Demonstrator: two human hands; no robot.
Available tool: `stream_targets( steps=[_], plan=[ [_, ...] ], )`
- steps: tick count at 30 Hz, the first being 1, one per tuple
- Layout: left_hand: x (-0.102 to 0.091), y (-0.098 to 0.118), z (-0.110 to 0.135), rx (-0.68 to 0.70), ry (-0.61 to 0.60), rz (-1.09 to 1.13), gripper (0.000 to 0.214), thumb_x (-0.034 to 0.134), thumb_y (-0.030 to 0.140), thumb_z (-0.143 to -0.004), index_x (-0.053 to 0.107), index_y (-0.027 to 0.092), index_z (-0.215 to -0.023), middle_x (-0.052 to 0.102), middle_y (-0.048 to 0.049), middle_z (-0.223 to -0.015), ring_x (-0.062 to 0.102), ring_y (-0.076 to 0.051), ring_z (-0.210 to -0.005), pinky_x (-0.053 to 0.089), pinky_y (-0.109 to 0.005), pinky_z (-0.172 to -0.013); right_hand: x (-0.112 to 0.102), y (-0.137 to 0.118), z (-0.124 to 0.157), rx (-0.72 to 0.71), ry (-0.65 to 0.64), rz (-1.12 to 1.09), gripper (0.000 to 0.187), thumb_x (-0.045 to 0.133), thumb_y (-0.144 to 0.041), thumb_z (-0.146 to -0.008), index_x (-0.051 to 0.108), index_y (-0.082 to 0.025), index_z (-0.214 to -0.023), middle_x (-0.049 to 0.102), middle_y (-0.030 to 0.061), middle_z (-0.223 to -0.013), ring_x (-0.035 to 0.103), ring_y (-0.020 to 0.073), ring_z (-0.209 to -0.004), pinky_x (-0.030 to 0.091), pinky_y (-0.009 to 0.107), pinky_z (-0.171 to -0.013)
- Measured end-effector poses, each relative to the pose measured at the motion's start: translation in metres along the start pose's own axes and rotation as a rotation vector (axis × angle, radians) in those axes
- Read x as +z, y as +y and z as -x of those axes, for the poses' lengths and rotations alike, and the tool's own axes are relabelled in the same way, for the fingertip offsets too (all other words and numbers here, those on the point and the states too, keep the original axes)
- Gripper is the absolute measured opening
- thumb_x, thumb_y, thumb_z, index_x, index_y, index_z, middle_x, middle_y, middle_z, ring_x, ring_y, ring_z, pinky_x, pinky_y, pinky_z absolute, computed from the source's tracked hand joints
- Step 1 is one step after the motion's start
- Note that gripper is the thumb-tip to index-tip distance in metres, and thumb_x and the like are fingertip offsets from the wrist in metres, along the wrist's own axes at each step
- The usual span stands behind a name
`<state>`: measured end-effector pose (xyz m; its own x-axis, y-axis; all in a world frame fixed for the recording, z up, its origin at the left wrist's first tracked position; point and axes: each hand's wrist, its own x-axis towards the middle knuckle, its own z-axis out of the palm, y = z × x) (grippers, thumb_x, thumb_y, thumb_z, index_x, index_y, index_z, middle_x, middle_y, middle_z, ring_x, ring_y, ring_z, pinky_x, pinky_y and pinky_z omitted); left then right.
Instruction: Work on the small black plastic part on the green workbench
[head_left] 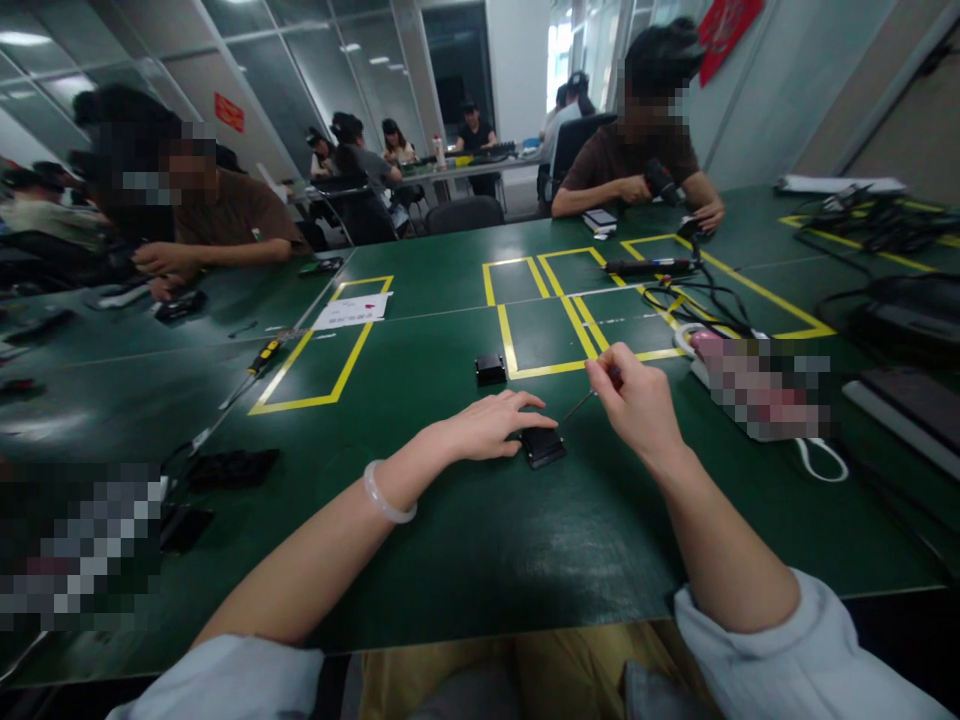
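Holding black module [543, 447] under flat left hand [491, 425] fingers, pinching thin tool [579, 405] in right hand [637, 400] fingers, bare desk [487, 560] around module.

We see a small, flat, black rectangular plastic module [543, 447] lying face-up on the dark green table top [465, 560], its left edge under the fingertips of our left hand [491, 425]. At its one o'clock, a thin dark metal tool [579, 406] slants down from our right hand [637, 400], tip just beside the module.
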<state>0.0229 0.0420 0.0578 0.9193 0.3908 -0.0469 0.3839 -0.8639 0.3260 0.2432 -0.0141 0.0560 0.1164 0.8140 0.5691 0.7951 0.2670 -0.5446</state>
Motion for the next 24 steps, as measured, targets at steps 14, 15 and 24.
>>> stream_targets(
  steps=[14,15,24],
  plan=[
    [-0.016,-0.008,-0.017,0.085,-0.081,0.044,0.036,0.065,0.026,-0.083,0.063,0.033,-0.118,0.056,-0.0035,-0.12,0.056,-0.021,-0.108,0.041,-0.031,-0.095,0.002,0.001,-0.001,0.005,0.002,-0.004,0.026,0.042,-0.043,-0.091,0.048,-0.022,-0.076,0.053,-0.0022,-0.061,0.049,0.012,-0.055,0.032,0.025,-0.056],
    [-0.017,-0.008,-0.017,0.082,-0.084,0.035,0.035,0.065,0.026,-0.083,0.064,0.033,-0.117,0.056,-0.0035,-0.121,0.056,-0.021,-0.107,0.042,-0.031,-0.094,0.002,0.001,-0.001,0.006,0.003,-0.007,0.026,0.042,-0.043,-0.091,0.048,-0.022,-0.076,0.053,-0.0022,-0.061,0.049,0.012,-0.055,0.032,0.025,-0.056],
    [-0.015,-0.016,-0.015,0.099,-0.097,0.01,0.038,0.065,0.03,-0.083,0.061,0.03,-0.121,0.055,-0.0055,-0.123,0.054,-0.023,-0.111,0.041,-0.033,-0.096,0.001,0.0,-0.001,0.013,-0.005,-0.013,0.025,0.042,-0.042,-0.09,0.048,-0.023,-0.076,0.053,-0.0019,-0.061,0.05,0.0123,-0.055,0.032,0.025,-0.055]
  ],
)
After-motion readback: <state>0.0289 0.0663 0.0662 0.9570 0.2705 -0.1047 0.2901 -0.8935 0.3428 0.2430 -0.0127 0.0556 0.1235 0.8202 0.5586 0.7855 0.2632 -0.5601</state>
